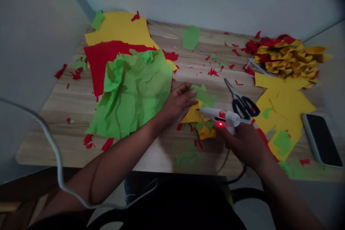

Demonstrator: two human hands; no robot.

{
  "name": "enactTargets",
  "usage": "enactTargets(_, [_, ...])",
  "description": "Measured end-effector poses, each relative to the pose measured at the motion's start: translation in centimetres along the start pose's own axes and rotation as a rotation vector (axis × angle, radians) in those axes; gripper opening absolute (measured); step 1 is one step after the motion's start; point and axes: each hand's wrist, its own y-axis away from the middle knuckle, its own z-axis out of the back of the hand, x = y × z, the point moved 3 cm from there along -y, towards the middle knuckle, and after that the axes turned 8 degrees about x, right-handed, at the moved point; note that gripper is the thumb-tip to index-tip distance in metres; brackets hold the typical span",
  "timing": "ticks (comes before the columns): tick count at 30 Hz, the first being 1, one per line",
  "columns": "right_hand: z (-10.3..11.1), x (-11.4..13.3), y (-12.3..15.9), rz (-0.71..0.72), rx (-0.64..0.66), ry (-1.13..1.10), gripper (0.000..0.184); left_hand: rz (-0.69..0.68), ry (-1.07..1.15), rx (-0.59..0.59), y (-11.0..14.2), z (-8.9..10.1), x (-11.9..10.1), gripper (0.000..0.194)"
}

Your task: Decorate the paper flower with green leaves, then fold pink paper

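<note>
Two bare hands work over a wood-grain desk (161,152) in the head view. The right hand (242,140) is closed around a white glue gun (218,114), its red light glowing and its nozzle pointing left, just beside a small yellow piece (192,114). The left hand (179,102) has its fingers close together at the edges of that piece and a green scrap (205,95); whether they pinch either one, I cannot tell. Left of this hand, a crumpled green sheet (137,93) partly covers a red sheet (101,61), with a yellow sheet (118,25) beyond. Scissors (238,100) with dark handles lie open, just beyond the glue gun. Farther right, a bundle of folded yellow strips (289,59) sits against a yellow cutout (285,102), and a phone (322,140) lies beside the cutout. Red bits (213,72) are scattered about.
</note>
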Motion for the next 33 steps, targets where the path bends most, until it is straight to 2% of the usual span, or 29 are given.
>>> enactTargets(9, [0.4, 0.3, -0.3, -0.04, 0.049, 0.034, 0.036, -0.003, -0.056, 0.029, -0.1, 0.0, 0.0, 0.029])
enactTargets(33, [0.5, 1.2, -0.6, -0.003, 0.101, 0.042, 0.043, -0.017, -0.077, 0.053, -0.1, -0.3, -0.1, 0.028])
